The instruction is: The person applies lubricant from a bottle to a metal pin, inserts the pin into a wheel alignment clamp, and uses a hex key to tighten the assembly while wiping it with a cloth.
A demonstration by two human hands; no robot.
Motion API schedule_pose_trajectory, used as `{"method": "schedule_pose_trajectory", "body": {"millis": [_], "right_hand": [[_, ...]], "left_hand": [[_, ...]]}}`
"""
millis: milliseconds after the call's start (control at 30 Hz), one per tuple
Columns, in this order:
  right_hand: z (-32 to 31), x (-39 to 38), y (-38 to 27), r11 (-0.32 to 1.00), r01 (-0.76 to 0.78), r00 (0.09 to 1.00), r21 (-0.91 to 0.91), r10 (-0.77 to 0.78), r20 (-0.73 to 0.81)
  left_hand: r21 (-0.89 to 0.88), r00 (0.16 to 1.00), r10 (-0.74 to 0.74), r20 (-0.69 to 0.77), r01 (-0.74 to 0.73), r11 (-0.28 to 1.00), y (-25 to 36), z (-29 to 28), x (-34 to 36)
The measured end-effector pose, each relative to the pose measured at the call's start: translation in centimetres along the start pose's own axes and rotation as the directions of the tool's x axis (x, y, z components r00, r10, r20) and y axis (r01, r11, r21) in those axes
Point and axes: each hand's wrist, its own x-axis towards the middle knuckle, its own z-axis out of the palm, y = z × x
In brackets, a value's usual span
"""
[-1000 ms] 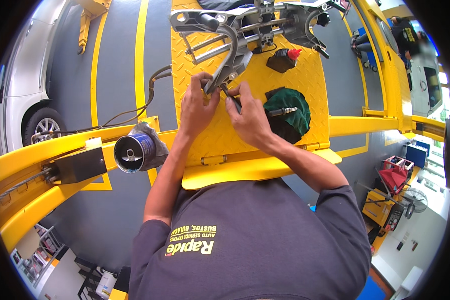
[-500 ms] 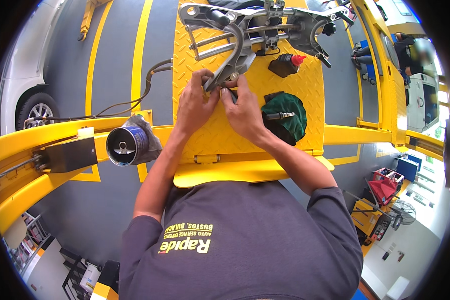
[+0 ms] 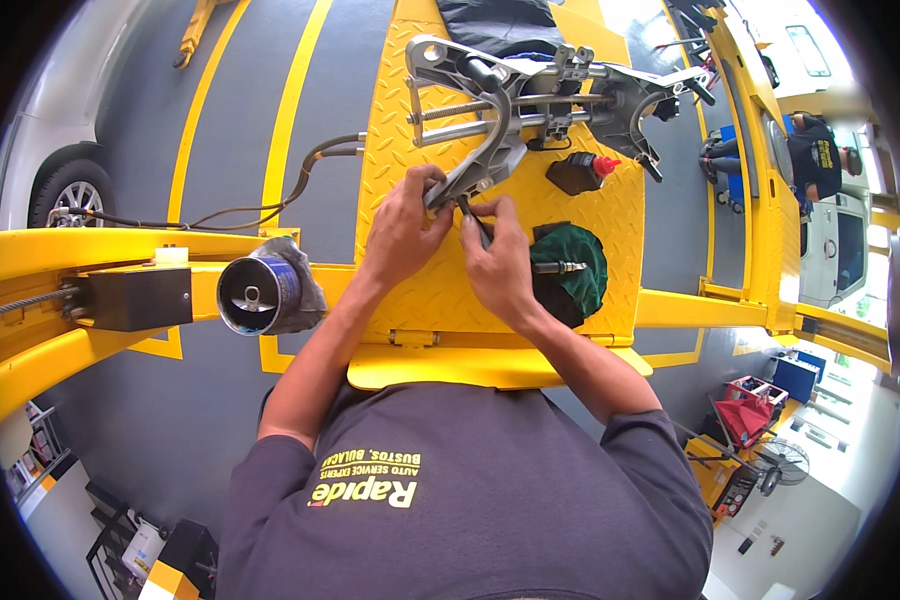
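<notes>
A grey metal wheel clamp (image 3: 500,125) with a threaded rod and guide bars lies on a yellow diamond-plate surface (image 3: 440,295). My left hand (image 3: 400,232) grips the lower end of its curved arm, the fingers wrapped round the tip. In my right hand (image 3: 502,262) a slim dark tool (image 3: 483,236) is pinched, its narrow end against the clamp arm's tip; its exact kind is partly hidden by the fingers. Right of that hand, a green cloth (image 3: 582,290) lies bunched with a metal-tipped tool (image 3: 560,267) on it. Farther off stands a dark bottle (image 3: 575,174) with a red cap.
An open blue can (image 3: 260,293) with a grey rag sits at left on a yellow lift arm (image 3: 60,350). Hoses (image 3: 300,165) run to the platform's left side. Black cloth (image 3: 495,25) lies behind the clamp. A white car stands far left; another person (image 3: 815,155) is far right.
The view has shifted, so the platform appears lower and farther right. My right hand has drawn back slightly from the clamp's tip, showing more of the slim tool. My left hand keeps its grip.
</notes>
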Motion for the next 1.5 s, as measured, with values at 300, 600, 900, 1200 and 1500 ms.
{"method": "schedule_pose_trajectory", "body": {"millis": [300, 600, 900, 1200, 1500], "right_hand": [[-0.3, -0.4, -0.7, 0.999, -0.05, 0.998, -0.004, 0.05, 0.025], [-0.6, -0.7, -0.7, 1.0, 0.006, 1.0, 0.029, -0.007, 0.022], [-0.9, -0.8, -1.1, 0.998, -0.043, 0.999, 0.047, 0.042, 0.024], [-0.4, -0.9, -1.4, 0.999, -0.023, 1.0, 0.035, 0.022, 0.006], [-1.4, 0.2, -0.2, 0.96, 0.232, 0.972, -0.158, -0.222, 0.079]], "left_hand": [[-0.014, 1.0, -0.003, 0.003, 0.003, 1.0, 0.0, -0.2, -0.2], [-0.002, 1.0, 0.017, -0.015, -0.017, 1.0, -0.2, -0.1, 0.0], [-0.014, 1.0, 0.008, -0.011, -0.008, 1.0, -0.3, 0.0, -0.2], [-0.012, 1.0, -0.008, -0.006, 0.008, 1.0, -0.2, -0.2, -0.2], [-0.033, 1.0, -0.016, 0.004, 0.016, 0.999, -0.1, -0.3, -0.1]]}}
